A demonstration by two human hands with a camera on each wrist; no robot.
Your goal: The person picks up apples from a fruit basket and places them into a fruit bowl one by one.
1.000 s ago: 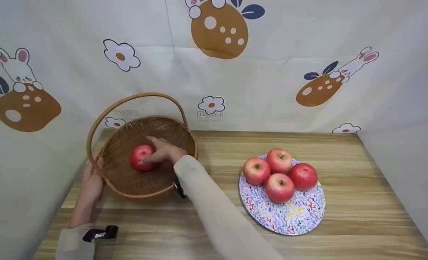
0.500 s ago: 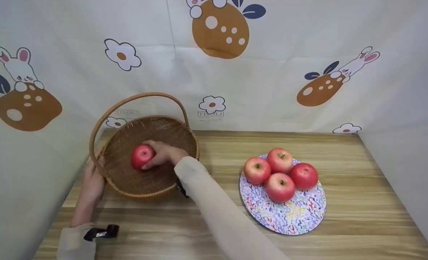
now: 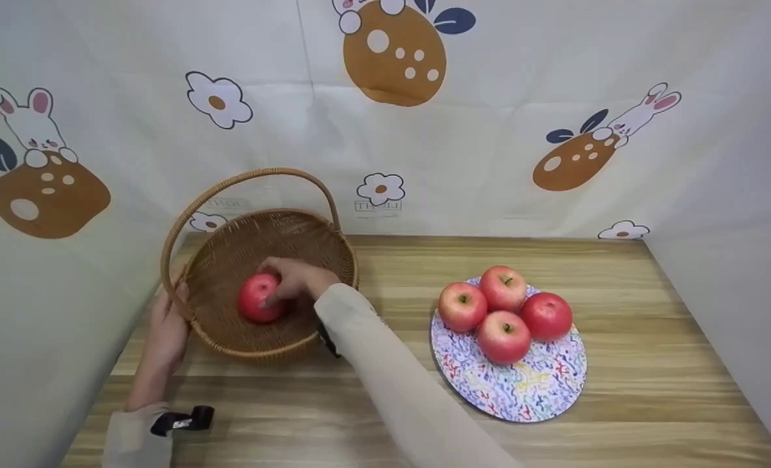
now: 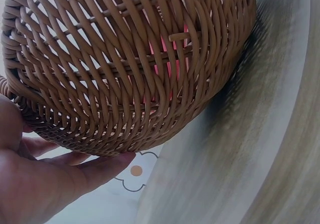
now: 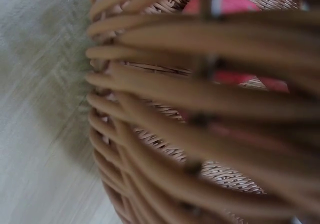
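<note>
A red apple (image 3: 258, 300) sits low inside the brown wicker basket (image 3: 220, 350), at the left of the table. My right hand (image 3: 301, 279) reaches into the basket and grips this apple, thumb on its near side and fingers over the top. Through the weave in the right wrist view, parts of the red apple (image 5: 237, 3) show; the hand itself is mostly hidden there. My left hand (image 3: 168, 331) touches the basket's left side below the handle. In the left wrist view, the left hand's fingers (image 4: 102, 170) lie fairly straight along the outer wicker wall.
To the right, a round plate with colourful squiggles (image 3: 515, 393) carries several apples (image 3: 504, 338) grouped at its far half. The arched basket handle (image 3: 249, 174) rises over the opening. A patterned cloth (image 3: 476, 169) stands behind and beside the wooden table (image 3: 652, 364).
My right hand has closed from a loose reach onto the apple, which has shifted slightly toward the basket's near side. The left hand and plate have stayed put.
</note>
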